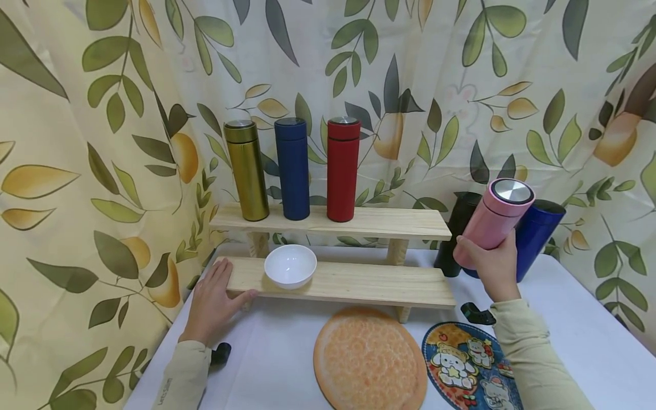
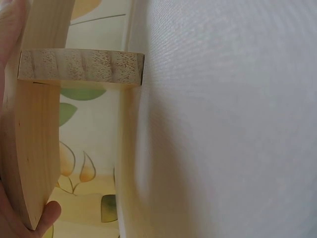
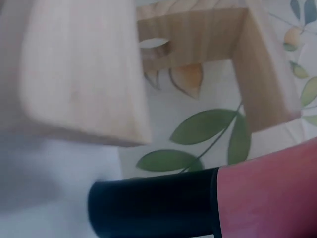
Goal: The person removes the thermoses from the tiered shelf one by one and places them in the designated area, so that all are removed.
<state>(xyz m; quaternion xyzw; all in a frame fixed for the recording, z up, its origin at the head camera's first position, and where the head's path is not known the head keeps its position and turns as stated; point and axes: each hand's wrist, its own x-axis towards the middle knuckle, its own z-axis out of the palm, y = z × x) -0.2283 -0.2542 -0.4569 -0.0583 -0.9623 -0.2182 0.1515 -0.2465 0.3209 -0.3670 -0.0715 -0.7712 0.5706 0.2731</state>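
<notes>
My right hand (image 1: 489,265) grips a pink thermos (image 1: 494,216) with a silver lid top, tilted to the right, in front of a black bottle (image 1: 465,222) and a blue tumbler (image 1: 540,233). In the right wrist view the pink thermos (image 3: 272,193) overlaps the black bottle (image 3: 153,203). My left hand (image 1: 215,299) holds the left end of the lower board of a two-tier wooden shelf (image 1: 369,282), its thumb along the front edge. From the left wrist, fingers (image 2: 49,213) show around the board's end (image 2: 37,153). A white bowl (image 1: 290,266) sits on this board.
Gold (image 1: 247,171), navy (image 1: 292,171) and red (image 1: 343,171) thermoses stand upright on the upper board. In front of the shelf, a round bread-patterned mat (image 1: 370,359) and a cartoon mat (image 1: 466,364) lie on the white table (image 1: 271,347). A leaf-print curtain (image 1: 410,68) hangs behind.
</notes>
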